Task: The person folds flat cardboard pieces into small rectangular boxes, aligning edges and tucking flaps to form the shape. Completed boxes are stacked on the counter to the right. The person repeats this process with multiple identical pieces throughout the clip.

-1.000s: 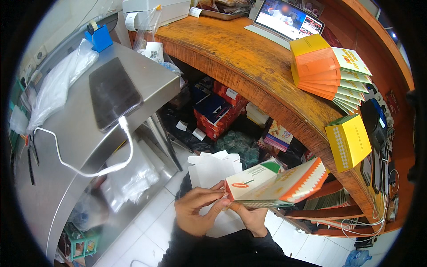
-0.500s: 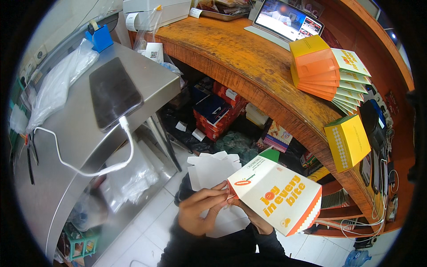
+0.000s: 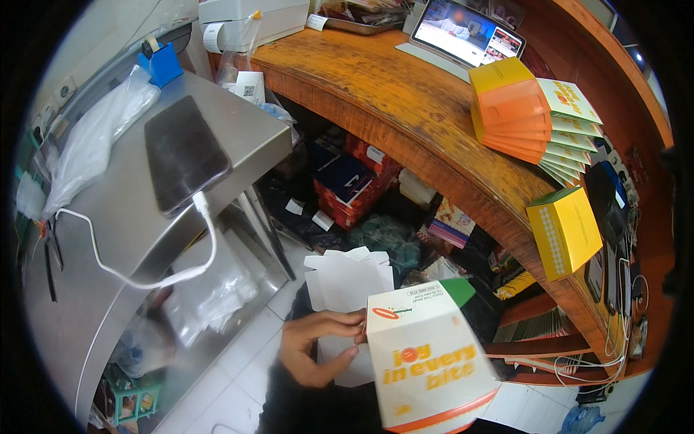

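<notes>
A white, yellow-lettered paper carton with an orange lower band is tilted above my lap. A green flap sticks out at its upper right. My left hand curls at the carton's left edge, its fingertips at that edge and its thumb lower down. The carton covers my right hand, so its fingers do not show. Behind the carton, an unfolded white carton blank lies over my lap, its notched flaps pointing away from me.
A wooden desk holds nested orange-and-white cartons, a yellow carton and a tablet. On the metal table at left lie a phone on a white cable, a blue tape dispenser and plastic bags.
The carton has swung downward and left, turning so its lettering is more level. My right hand has gone out of sight behind it. My left hand has shifted slightly left.
</notes>
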The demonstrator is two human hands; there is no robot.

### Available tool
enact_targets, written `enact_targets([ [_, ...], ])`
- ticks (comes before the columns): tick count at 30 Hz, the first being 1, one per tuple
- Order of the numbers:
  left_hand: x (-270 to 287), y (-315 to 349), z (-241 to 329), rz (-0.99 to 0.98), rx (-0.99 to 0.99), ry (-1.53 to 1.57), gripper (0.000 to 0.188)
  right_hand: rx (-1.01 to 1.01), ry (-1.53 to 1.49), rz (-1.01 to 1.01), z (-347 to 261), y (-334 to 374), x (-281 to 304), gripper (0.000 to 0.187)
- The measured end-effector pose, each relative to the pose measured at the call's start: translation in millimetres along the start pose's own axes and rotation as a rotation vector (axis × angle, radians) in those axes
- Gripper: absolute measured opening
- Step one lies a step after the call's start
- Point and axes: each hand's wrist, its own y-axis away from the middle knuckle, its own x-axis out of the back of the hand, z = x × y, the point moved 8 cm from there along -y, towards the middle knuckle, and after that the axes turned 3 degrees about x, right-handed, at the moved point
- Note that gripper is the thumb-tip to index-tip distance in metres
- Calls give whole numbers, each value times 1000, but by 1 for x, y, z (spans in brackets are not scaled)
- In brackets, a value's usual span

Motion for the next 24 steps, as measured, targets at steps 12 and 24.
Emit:
enact_targets([
  [12, 40, 10, -32, 354, 63, 210, 34, 271, 309, 388, -24, -4, 37, 35],
  [24, 55, 20, -65, 179, 323, -170, 32, 382, 373, 337, -37, -16, 48, 45],
])
